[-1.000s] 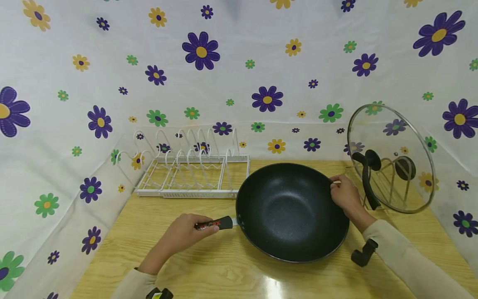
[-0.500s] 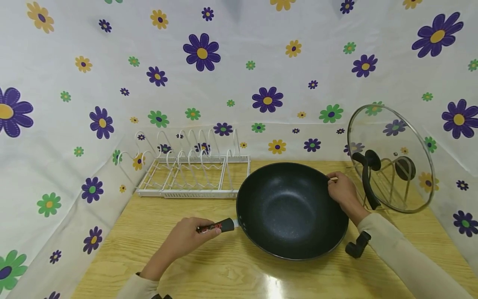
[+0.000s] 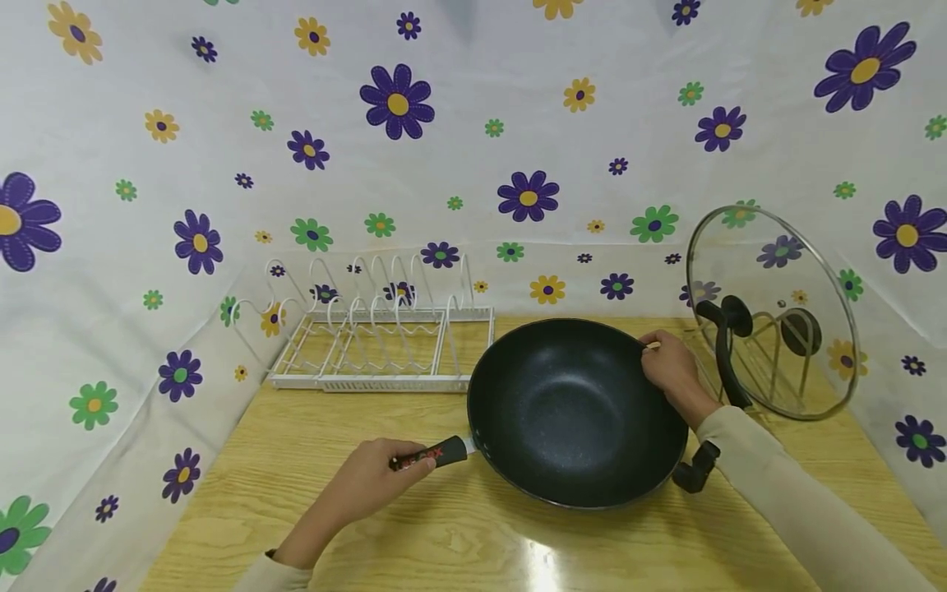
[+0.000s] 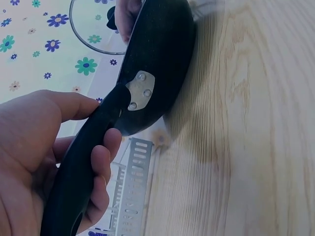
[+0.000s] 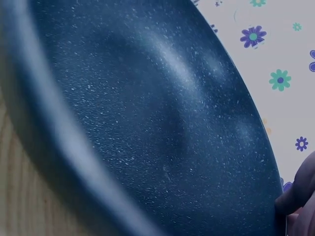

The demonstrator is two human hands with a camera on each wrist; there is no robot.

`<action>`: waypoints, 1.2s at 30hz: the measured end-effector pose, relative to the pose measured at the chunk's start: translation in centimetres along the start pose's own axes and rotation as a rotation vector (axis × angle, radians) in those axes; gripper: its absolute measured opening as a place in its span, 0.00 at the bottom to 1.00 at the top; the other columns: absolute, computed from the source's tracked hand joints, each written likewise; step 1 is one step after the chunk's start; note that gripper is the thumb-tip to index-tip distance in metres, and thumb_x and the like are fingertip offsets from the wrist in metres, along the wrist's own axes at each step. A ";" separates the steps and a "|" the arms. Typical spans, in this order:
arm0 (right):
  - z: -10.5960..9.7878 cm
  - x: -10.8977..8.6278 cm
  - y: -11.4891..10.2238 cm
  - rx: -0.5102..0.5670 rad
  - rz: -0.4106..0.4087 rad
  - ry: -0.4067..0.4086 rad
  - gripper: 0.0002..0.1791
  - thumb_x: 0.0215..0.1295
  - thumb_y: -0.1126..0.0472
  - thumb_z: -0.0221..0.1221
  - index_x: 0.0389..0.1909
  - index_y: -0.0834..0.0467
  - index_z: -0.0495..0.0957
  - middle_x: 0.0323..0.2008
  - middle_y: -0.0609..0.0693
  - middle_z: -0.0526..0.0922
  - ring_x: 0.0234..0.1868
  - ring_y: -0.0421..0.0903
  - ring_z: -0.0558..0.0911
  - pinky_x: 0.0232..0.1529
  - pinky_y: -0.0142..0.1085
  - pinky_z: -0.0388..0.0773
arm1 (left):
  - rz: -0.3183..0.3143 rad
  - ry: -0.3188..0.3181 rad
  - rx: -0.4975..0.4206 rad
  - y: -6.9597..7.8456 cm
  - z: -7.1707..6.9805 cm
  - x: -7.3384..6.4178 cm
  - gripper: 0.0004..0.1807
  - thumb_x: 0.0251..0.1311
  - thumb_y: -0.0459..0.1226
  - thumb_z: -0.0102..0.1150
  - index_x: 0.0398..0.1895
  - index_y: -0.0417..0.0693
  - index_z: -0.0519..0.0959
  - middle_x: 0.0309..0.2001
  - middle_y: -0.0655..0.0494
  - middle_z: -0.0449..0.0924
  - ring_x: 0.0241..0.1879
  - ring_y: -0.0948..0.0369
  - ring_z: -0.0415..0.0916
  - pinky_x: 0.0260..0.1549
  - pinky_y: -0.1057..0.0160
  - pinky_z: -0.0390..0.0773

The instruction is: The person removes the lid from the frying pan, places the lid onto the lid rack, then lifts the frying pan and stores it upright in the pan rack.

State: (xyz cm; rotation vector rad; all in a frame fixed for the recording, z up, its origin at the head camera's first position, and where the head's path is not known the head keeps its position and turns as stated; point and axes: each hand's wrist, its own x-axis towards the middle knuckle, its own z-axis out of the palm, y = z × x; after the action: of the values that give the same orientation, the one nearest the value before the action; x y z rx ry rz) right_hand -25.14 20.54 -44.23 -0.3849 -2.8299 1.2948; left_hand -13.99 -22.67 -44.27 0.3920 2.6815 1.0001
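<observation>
A large black wok [image 3: 573, 411] fills the middle of the head view, its speckled inside facing up toward me. My left hand [image 3: 370, 481] grips its black handle [image 3: 448, 450], thumb along the top; the left wrist view shows the fingers [image 4: 101, 164] curled round it. Three rivets fix the handle's metal bracket [image 4: 141, 91] to the wok's outer wall. At the far right of the rim, my right hand [image 3: 672, 370] pinches the edge, thumb and fingertips on either side. The wok's underside is close over the wooden table in the left wrist view.
Behind the wok at the left stands a white wire dish rack [image 3: 385, 353] with upright loops. A glass lid [image 3: 784, 271] with a black handle leans upright in a wire stand at the right, close to my right hand. Flower-patterned sheeting [image 3: 444, 164] walls in the wooden table [image 3: 414, 543].
My right hand has shifted slightly left and away from me with the rim. The wok's near edge has moved a little away, and my left hand has moved slightly right with the handle.
</observation>
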 end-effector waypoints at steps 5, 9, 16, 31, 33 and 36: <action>0.0 0.9 -0.1 -0.004 -0.018 -0.019 0.21 0.71 0.66 0.43 0.59 0.68 0.75 0.54 0.68 0.78 0.41 0.59 0.79 0.36 0.44 0.77 | -0.014 0.005 -0.033 0.3 0.4 -0.4 0.26 0.68 0.56 0.61 0.54 0.45 0.86 0.28 0.59 0.81 0.20 0.64 0.68 0.18 0.66 0.68; 0.0 1.5 -0.1 0.007 -0.033 -0.039 0.21 0.70 0.67 0.44 0.59 0.69 0.75 0.55 0.69 0.77 0.42 0.59 0.78 0.34 0.40 0.75 | -0.025 0.010 -0.058 0.7 0.7 -0.7 0.26 0.68 0.55 0.62 0.54 0.43 0.86 0.29 0.58 0.81 0.22 0.63 0.70 0.19 0.65 0.69; 0.0 2.5 -0.4 0.026 -0.025 -0.076 0.21 0.71 0.68 0.43 0.60 0.69 0.73 0.54 0.68 0.75 0.41 0.57 0.75 0.35 0.38 0.71 | -0.033 -0.001 -0.101 1.3 1.2 -1.0 0.26 0.69 0.54 0.61 0.55 0.43 0.85 0.30 0.55 0.82 0.21 0.63 0.69 0.19 0.65 0.69; -0.2 5.0 -0.8 0.075 0.005 -0.220 0.21 0.76 0.66 0.44 0.64 0.72 0.70 0.56 0.69 0.75 0.47 0.58 0.77 0.50 0.48 0.78 | -0.072 -0.133 -0.341 2.2 2.2 -2.1 0.26 0.72 0.49 0.59 0.62 0.40 0.80 0.39 0.47 0.83 0.31 0.56 0.78 0.25 0.63 0.75; -0.2 5.3 -0.8 0.076 -0.008 -0.223 0.21 0.76 0.66 0.45 0.64 0.72 0.70 0.57 0.70 0.75 0.48 0.58 0.77 0.50 0.48 0.78 | -0.058 -0.144 -0.362 2.2 2.4 -2.1 0.26 0.72 0.49 0.59 0.63 0.40 0.80 0.41 0.46 0.84 0.31 0.55 0.79 0.26 0.63 0.75; -0.1 5.8 -0.8 0.069 -0.053 -0.222 0.20 0.77 0.66 0.46 0.63 0.72 0.72 0.57 0.70 0.76 0.47 0.57 0.78 0.48 0.46 0.78 | -0.053 -0.160 -0.396 2.4 2.6 -2.4 0.26 0.73 0.48 0.59 0.64 0.38 0.79 0.42 0.46 0.84 0.31 0.56 0.78 0.25 0.64 0.74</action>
State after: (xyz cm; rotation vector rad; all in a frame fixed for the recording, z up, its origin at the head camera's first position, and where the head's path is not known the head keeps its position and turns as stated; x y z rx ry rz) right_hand -30.88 21.41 -44.17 -0.1737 -2.9362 1.5076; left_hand -10.55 -20.20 -44.28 0.3018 2.2694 1.3804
